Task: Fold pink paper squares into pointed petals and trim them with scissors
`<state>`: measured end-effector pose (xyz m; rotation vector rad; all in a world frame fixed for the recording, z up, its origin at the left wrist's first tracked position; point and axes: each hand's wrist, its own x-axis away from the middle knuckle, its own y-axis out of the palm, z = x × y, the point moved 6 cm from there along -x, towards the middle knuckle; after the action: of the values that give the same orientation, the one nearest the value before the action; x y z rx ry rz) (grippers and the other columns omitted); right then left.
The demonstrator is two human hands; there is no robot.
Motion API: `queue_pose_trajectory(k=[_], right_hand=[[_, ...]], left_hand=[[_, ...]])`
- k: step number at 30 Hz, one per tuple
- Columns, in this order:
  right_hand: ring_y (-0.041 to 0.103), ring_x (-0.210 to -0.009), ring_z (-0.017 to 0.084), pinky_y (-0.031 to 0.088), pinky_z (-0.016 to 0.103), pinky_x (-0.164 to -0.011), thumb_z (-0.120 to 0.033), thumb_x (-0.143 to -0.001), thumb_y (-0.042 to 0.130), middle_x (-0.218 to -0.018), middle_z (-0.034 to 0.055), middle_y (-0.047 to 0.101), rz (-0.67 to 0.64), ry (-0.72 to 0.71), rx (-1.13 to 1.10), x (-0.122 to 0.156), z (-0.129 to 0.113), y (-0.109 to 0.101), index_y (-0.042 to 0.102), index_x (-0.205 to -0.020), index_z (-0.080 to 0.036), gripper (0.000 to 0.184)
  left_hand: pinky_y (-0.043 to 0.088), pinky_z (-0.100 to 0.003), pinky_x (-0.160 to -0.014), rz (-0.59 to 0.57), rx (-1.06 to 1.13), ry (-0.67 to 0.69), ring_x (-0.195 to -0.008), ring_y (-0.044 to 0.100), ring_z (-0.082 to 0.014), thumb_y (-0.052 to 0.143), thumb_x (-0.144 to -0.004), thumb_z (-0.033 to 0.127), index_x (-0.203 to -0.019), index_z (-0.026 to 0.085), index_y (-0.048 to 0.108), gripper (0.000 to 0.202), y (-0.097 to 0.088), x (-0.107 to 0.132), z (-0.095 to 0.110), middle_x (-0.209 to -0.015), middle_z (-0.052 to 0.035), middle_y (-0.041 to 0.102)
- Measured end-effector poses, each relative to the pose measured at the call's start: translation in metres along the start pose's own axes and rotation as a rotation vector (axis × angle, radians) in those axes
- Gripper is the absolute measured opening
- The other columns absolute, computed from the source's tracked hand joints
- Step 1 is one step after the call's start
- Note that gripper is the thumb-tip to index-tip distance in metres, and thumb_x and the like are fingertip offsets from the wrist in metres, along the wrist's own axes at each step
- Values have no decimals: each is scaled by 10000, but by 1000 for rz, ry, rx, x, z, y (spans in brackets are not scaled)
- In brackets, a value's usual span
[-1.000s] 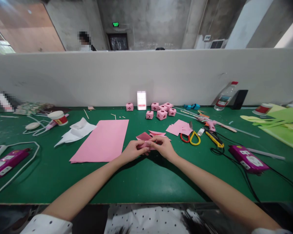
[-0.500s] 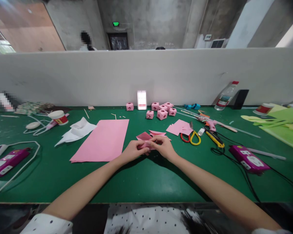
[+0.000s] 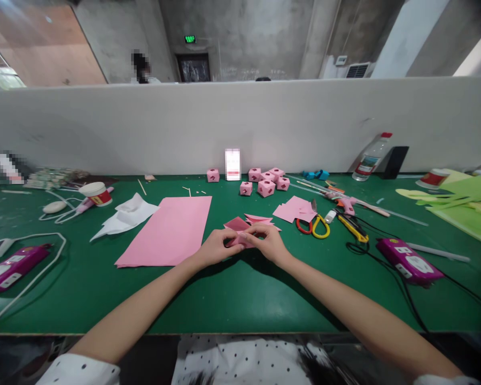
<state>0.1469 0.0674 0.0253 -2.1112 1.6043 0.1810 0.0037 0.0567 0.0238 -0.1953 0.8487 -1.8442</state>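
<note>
folded pink paper: between left hand and right hand, neither nearer | long axis: unclear | grip: both pinched on it

Left fingers and right fingers on pink paper, apparently folded, near larger pink sheets.

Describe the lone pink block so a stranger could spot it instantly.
Find the green table, then the lit screen standing at its far edge. Just left of that sits the small pink block; its lookalikes are clustered on the screen's right.
</note>
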Motion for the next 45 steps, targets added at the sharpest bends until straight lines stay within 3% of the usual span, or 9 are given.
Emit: queue_pose_trajectory(k=[21, 24, 27, 33, 45], right_hand=[[642, -733, 193, 502, 316, -706, -411, -799, 683, -786, 55, 732, -11, -2, -9, 0, 1, 2, 740, -785, -193, 226], [640, -813, 188, 498, 302, -732, -407, -790, 697, -919, 61, 725, -15, -10, 6, 0, 3, 3, 717, -920, -192, 252], [623, -847, 170, 495, 273, -707, -401, -748, 735, -1108, 81, 671, -15, 0, -7, -1, 10, 4, 628, -1100, -190, 424], [486, -550, 96, 374, 206, -485, -474, -755, 696, -699, -12, 589, -96, 96, -47, -2, 27, 9, 622, -865, -149, 352], [459, -517, 96, 327, 214, -476, -473, -774, 655, -611, -16, 566, -136, 54, 112, -7, 21, -5, 652, -744, -145, 329]], left_hand=[[319, -230, -576, 16, -37, 55, -574, 398, -100, 595, -770, 308, -605, 148, 543, 236, 3, 0, 4, -556, 41, 427], [336, -232, -582, 74, -47, -12, -593, 435, -112, 605, -779, 374, -646, 141, 606, 268, -2, 0, 0, -585, 23, 495], [392, -247, -640, 158, -26, -70, -678, 517, -143, 629, -775, 449, -732, 138, 674, 317, -12, -1, -5, -709, -16, 598], [436, -294, -763, 154, 64, -97, -818, 577, -188, 646, -777, 422, -897, 141, 735, 319, -15, -2, -11, -895, -67, 666], [382, -261, -647, 128, 35, -99, -680, 498, -151, 633, -776, 440, -876, 141, 739, 332, -12, -4, -11, -732, -18, 592]])
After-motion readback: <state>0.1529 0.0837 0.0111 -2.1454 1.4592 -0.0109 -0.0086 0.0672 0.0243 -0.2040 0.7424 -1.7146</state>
